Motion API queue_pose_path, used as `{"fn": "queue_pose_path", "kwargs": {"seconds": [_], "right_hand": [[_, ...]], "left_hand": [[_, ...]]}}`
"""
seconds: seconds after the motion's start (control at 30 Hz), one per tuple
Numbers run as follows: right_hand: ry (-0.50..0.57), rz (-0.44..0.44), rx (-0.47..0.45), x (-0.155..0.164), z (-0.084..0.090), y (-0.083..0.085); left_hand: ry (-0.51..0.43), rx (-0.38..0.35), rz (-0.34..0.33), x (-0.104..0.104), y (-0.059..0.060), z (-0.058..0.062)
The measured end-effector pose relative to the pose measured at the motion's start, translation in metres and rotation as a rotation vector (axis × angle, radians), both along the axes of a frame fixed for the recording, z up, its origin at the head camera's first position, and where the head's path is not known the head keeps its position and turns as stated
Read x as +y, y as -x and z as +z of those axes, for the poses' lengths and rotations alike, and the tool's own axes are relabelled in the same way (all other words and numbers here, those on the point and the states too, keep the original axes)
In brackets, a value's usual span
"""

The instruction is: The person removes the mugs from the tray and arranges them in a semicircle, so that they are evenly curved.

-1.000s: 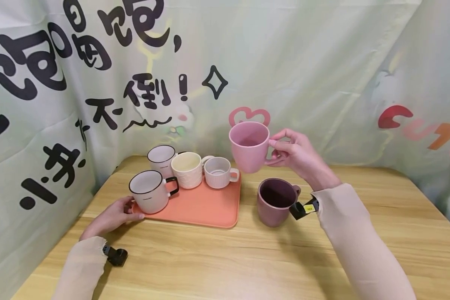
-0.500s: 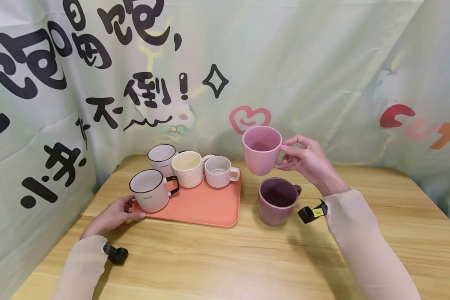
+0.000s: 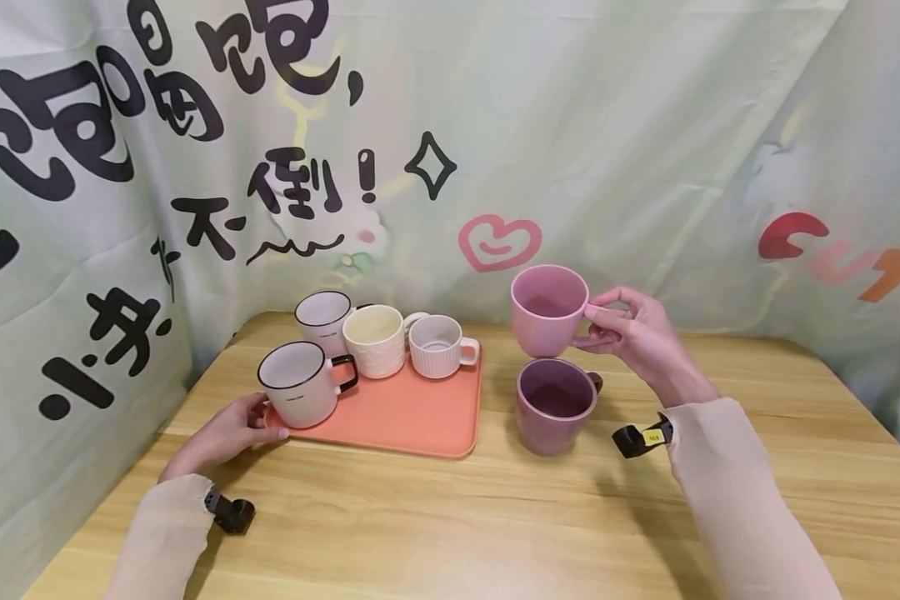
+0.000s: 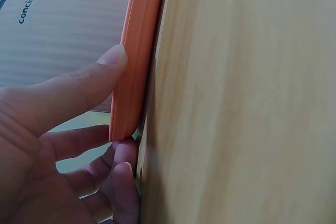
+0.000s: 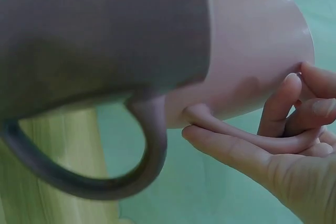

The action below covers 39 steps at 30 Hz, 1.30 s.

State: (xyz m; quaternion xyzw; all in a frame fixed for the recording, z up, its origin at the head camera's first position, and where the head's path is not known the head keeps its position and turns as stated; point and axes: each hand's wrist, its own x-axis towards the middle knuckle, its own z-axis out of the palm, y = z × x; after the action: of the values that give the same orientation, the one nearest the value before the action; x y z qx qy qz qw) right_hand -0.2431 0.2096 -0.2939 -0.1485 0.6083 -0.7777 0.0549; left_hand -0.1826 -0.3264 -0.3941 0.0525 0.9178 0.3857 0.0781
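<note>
Right hand [image 3: 637, 333] raised over the wooden table [image 3: 495, 517], fingers curled through and pinching the handle of a pink mug [image 3: 547, 310]. Mug body just left of the fingertips, upright, off the table, hanging directly above a darker purple mug [image 3: 555, 406] standing to the right of the tray; whether the two touch, not clear. Handle of the pink mug [image 5: 252, 61] lying across the bent fingers [image 5: 286, 98] in the wrist view.

Left hand [image 3: 228, 433] at the near left corner of an orange tray [image 3: 412, 417], thumb [image 4: 79, 85] on the rim, other fingers tucked beneath, pinching the edge [image 4: 134, 56]. Four pale mugs on the tray, nearest a black-rimmed one [image 3: 300, 383].
</note>
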Motion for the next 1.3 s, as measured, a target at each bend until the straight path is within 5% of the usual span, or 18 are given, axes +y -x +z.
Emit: {"fn": "queue_pose_path", "kwargs": {"seconds": [0.33, 1.3], "right_hand": [[0.070, 0.006, -0.021, 0.022, -0.014, 0.000], [0.021, -0.035, -0.106, 0.050, -0.051, 0.001]], "left_hand": [[-0.003, -0.005, 0.006, 0.001, -0.001, 0.000], [0.006, -0.027, 0.021, 0.001, 0.001, 0.000]]}}
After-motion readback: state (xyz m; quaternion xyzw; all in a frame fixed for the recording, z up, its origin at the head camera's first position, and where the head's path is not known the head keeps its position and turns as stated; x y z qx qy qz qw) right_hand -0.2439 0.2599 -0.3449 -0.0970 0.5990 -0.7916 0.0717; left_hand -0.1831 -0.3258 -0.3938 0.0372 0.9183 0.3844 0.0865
